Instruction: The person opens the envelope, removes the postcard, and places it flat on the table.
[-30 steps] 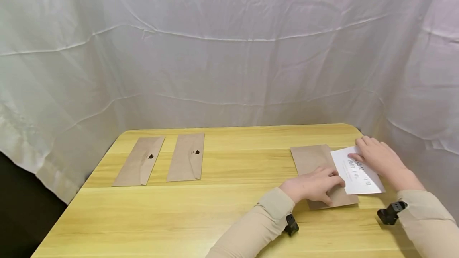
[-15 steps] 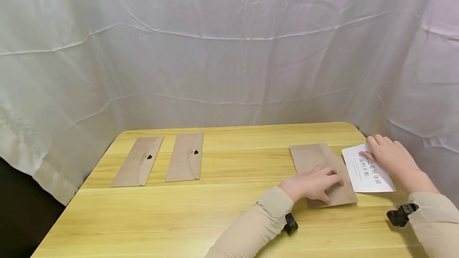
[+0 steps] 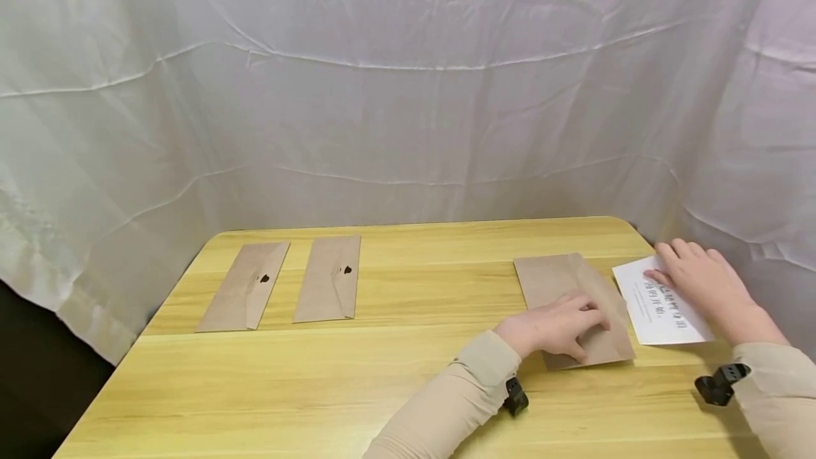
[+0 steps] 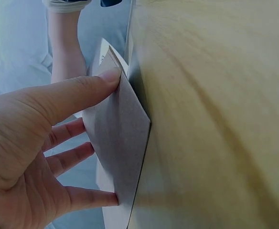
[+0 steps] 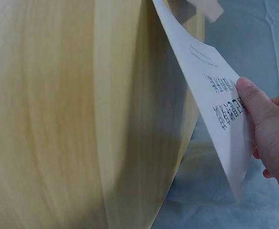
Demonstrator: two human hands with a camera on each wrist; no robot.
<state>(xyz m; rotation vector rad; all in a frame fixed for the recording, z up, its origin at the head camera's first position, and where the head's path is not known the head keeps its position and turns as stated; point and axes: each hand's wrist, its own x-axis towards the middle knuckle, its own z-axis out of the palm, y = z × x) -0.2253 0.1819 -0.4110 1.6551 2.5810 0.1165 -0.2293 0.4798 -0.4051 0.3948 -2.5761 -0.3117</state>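
A brown paper envelope (image 3: 545, 278) lies on the right part of the table, its flap unfolded toward the right. My left hand (image 3: 557, 328) rests on it with fingers spread, and in the left wrist view the thumb (image 4: 108, 78) and fingertips touch its face. My right hand (image 3: 704, 285) pinches a white printed card (image 3: 653, 307) by its right side, thumb on the printed face. The card is wholly outside the envelope, just right of the flap. In the right wrist view the card (image 5: 201, 71) slants over the table edge.
Two closed brown envelopes, one at the far left (image 3: 232, 292) and one beside it (image 3: 321, 282), each bear a small dark mark. They lie on the wooden table (image 3: 306, 388). Pale curtains (image 3: 433, 126) hang behind and at both sides.
My right hand has drawn the card to the right, from overlapping the envelope to beside it. The left hand has stayed on the envelope.
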